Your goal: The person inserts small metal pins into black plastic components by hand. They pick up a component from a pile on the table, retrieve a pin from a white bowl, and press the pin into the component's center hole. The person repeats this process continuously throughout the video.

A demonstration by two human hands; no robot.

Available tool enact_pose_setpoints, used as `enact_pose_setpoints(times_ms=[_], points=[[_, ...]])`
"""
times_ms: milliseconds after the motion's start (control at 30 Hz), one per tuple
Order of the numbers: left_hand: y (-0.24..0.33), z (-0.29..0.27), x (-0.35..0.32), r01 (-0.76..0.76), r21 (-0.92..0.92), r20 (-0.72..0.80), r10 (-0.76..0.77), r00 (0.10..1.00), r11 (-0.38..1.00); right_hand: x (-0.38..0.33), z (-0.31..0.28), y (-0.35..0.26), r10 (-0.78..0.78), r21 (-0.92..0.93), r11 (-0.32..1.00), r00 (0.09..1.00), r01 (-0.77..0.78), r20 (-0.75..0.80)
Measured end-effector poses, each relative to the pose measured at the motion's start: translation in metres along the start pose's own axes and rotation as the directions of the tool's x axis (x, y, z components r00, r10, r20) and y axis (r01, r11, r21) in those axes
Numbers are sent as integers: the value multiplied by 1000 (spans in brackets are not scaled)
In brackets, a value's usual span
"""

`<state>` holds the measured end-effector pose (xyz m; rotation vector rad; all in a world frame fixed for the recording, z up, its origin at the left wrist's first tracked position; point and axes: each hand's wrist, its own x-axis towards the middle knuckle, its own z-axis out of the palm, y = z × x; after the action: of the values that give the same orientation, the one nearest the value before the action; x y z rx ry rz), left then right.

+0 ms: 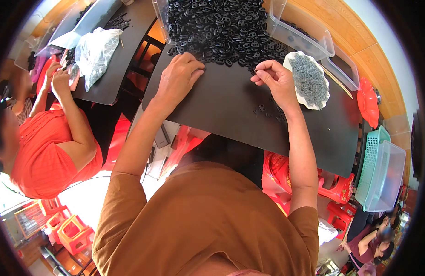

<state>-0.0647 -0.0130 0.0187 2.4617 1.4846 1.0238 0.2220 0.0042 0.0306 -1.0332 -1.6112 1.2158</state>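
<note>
A big heap of small black oval pieces with two holes (pixel 217 27) spreads over the far part of the dark table (pixel 212 110). At the heap's near left edge is my left hand (pixel 178 80), its fingers curled together; whatever they may hold is hidden. My right hand (pixel 277 82) pinches a small black piece between thumb and fingertips, just in front of the heap's right side. Beside that hand lies a white scalloped dish (pixel 326 94) filled with tiny grey-green translucent parts (pixel 309 78). A few loose black bits (pixel 262 109) lie below my right wrist.
Clear plastic bins (pixel 304 39) stand behind the dish, with thin sticks (pixel 339 83) alongside. A red dish (pixel 368 103) and a green basket (pixel 369 168) are at the right. On the left, a co-worker in red (pixel 60 147) sits at another table with a plastic bag (pixel 97 55).
</note>
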Motion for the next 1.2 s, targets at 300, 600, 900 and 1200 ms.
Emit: enact_pose_setpoints(times_ms=[300,600,900,1200], points=[[6,11,12,-10,-65,-34,8,999,998,-5,-20,-6,-11,141,990,996,24,-94],[2,25,36,-41,20,-71,42,997,999,-4,-22,2,-66,32,997,994,69,-87],[31,38,59,-197,-187,-95,182,979,963,-6,-21,-1,-3,-60,998,996,-2,-94],[78,94,106,-286,-229,53,305,951,930,-6,-75,-13,-340,-68,927,749,370,-568]])
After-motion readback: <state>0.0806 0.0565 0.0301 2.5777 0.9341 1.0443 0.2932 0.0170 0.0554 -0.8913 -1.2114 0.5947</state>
